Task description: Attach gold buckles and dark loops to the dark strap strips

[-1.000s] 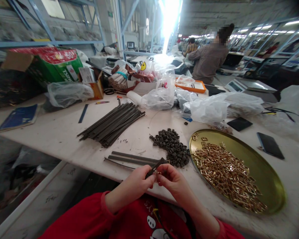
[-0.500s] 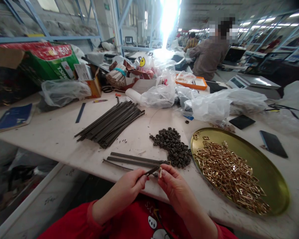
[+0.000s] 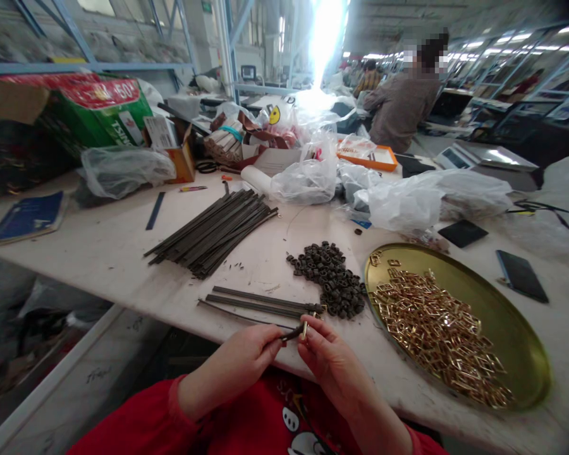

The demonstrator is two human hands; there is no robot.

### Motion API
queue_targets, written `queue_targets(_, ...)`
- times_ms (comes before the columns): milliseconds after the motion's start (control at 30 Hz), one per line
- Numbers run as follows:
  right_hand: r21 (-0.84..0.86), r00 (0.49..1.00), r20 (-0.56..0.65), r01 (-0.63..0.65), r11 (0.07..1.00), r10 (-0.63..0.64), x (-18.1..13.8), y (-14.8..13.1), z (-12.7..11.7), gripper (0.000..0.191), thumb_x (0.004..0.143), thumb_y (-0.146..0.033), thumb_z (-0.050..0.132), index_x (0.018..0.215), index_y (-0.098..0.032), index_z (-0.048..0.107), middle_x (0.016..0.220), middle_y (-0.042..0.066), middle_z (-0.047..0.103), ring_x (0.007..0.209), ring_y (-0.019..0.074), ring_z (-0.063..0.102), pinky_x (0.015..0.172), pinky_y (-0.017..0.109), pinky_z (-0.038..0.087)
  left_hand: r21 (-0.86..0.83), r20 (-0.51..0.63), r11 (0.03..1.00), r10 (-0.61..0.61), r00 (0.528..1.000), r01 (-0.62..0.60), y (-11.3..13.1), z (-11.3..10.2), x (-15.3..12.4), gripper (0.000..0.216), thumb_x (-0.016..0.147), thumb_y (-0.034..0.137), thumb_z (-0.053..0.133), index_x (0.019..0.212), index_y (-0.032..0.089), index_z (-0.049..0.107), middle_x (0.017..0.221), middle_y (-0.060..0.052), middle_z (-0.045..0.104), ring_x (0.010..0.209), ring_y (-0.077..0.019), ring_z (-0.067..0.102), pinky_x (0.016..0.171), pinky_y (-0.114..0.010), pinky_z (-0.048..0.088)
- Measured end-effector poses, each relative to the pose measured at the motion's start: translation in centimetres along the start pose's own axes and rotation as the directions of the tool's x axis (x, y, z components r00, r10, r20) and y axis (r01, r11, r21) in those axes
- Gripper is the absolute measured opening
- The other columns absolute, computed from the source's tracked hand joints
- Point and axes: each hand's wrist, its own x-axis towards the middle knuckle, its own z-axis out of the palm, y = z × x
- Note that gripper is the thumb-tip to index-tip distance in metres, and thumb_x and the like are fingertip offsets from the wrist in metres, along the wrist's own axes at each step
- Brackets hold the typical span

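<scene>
My left hand (image 3: 253,347) pinches a dark strap (image 3: 291,333) close to its end, above the table's front edge. Between the fingertips of my right hand (image 3: 329,347) is a small gold buckle (image 3: 304,330). The strap's end meets the buckle; whether it passes through the frame is too small to tell. Just beyond my hands lie a few dark straps (image 3: 260,304) with fittings at their right ends. A heap of small dark loops (image 3: 329,278) sits behind them. To the right, an oval gold tray (image 3: 526,354) holds a pile of gold buckles (image 3: 440,335).
A bundle of dark straps (image 3: 213,234) lies at the middle left. Clear plastic bags (image 3: 398,202), an orange box (image 3: 384,158) and a scale (image 3: 483,158) stand farther back. A phone (image 3: 521,276) rests at the right. A co-worker (image 3: 403,107) is in the background.
The strap's end has come up against the buckle, and my left fingers have shifted slightly right and down. The buckle stays in my right fingers. The view has moved slightly.
</scene>
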Motion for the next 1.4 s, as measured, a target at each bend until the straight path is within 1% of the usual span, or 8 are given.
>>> queue_targets(233, -0.002, 0.994, 0.097, -0.059, 0.998, 0.059, -0.5, 1.1, 0.1, 0.040, 0.053, -0.021, 0.083, 0.088, -0.019, 0.063, 0.068, -0.003, 0.065, 0.059, 0.0061, 0.059, 0.059, 0.017, 0.050, -0.024, 0.019, 0.999, 0.039, 0.999, -0.039, 0.2, -0.4, -0.5, 0.027, 0.088, 0.024, 0.035, 0.081, 0.018, 0.060, 0.083, -0.002, 0.064, 0.077, -0.0159, 0.056, 0.070, -0.023, 0.040)
queue_targets(400, -0.209, 0.978, 0.141, 0.180, 0.961, -0.152, -0.7, 1.8, 0.2, 0.029, 0.065, -0.031, 0.076, 0.087, -0.018, 0.062, 0.068, -0.003, 0.063, 0.055, 0.0064, 0.054, 0.052, 0.017, 0.045, -0.209, 0.001, 0.977, -0.039, 0.999, 0.038, 1.2, 1.0, -0.3, 0.014, 0.083, 0.020, 0.042, 0.084, 0.016, 0.056, 0.084, -0.003, 0.062, 0.076, -0.0159, 0.055, 0.067, -0.024, 0.041)
queue_targets(500, -0.217, 0.964, 0.141, 0.254, 0.942, -0.227, -0.8, 2.0, 0.3, 0.025, 0.068, -0.033, 0.073, 0.085, -0.019, 0.061, 0.067, -0.004, 0.061, 0.055, 0.0074, 0.053, 0.053, 0.018, 0.044, -0.329, 0.001, 0.942, -0.072, 0.997, 0.068, 1.3, 1.5, -0.1, 0.012, 0.079, 0.021, 0.049, 0.087, 0.014, 0.054, 0.087, -0.004, 0.061, 0.080, -0.0173, 0.056, 0.069, -0.025, 0.042)
queue_targets(633, -0.153, 0.968, 0.158, 0.219, 0.964, -0.195, -0.9, 2.4, 0.5, 0.023, 0.070, -0.032, 0.071, 0.086, -0.020, 0.059, 0.080, -0.001, 0.064, 0.067, 0.0120, 0.058, 0.061, 0.023, 0.047, -0.453, 0.010, 0.887, -0.091, 0.996, 0.086, 1.1, 1.6, -0.2, 0.016, 0.080, 0.027, 0.050, 0.086, 0.013, 0.054, 0.086, -0.005, 0.061, 0.080, -0.0180, 0.055, 0.070, -0.027, 0.043)
queue_targets(833, -0.083, 0.962, 0.233, 0.162, 0.983, -0.139, -1.0, 2.6, 0.6, 0.016, 0.074, -0.027, 0.068, 0.081, -0.018, 0.057, 0.074, -0.002, 0.062, 0.062, 0.0089, 0.055, 0.060, 0.021, 0.044, -0.614, 0.083, 0.776, -0.115, 0.990, 0.141, 1.8, 0.7, -0.8, 0.016, 0.075, 0.021, 0.053, 0.088, 0.011, 0.054, 0.084, -0.004, 0.059, 0.079, -0.0156, 0.053, 0.072, -0.026, 0.041)
queue_targets(967, -0.031, 0.948, 0.300, 0.119, 0.992, -0.104, -1.0, 2.4, 0.7, 0.012, 0.076, -0.025, 0.066, 0.080, -0.017, 0.057, 0.061, -0.004, 0.056, 0.053, 0.0072, 0.049, 0.055, 0.020, 0.042, -0.660, 0.179, 0.718, -0.137, 0.974, 0.222, 2.1, 0.4, -0.7, 0.011, 0.072, 0.012, 0.048, 0.082, 0.013, 0.053, 0.071, 0.002, 0.055, 0.058, -0.0080, 0.044, 0.056, -0.020, 0.035)
queue_targets(1200, -0.096, 0.962, 0.247, 0.146, 0.985, -0.118, -0.4, 2.7, 0.2, 0.015, 0.075, -0.025, 0.066, 0.084, -0.019, 0.056, 0.076, -0.001, 0.061, 0.066, 0.0120, 0.057, 0.064, 0.026, 0.044, -0.701, 0.052, 0.700, -0.140, 0.989, 0.137, 0.2, 2.3, 0.3, 0.018, 0.080, 0.032, 0.052, 0.086, 0.016, 0.046, 0.064, 0.005, 0.050, 0.051, -0.0066, 0.042, 0.047, -0.019, 0.031)
queue_targets(1400, -0.211, 0.969, 0.190, 0.199, 0.957, -0.160, 0.1, 3.0, -0.5, 0.017, 0.076, -0.031, 0.065, 0.081, -0.018, 0.055, 0.075, -0.002, 0.060, 0.069, 0.0137, 0.056, 0.066, 0.027, 0.045, -0.698, 0.079, 0.689, -0.199, 0.977, 0.197, 0.1, 2.4, 0.9, 0.028, 0.076, 0.041, 0.058, 0.082, 0.015, 0.047, 0.059, 0.006, 0.050, 0.047, -0.0061, 0.043, 0.045, -0.019, 0.032)
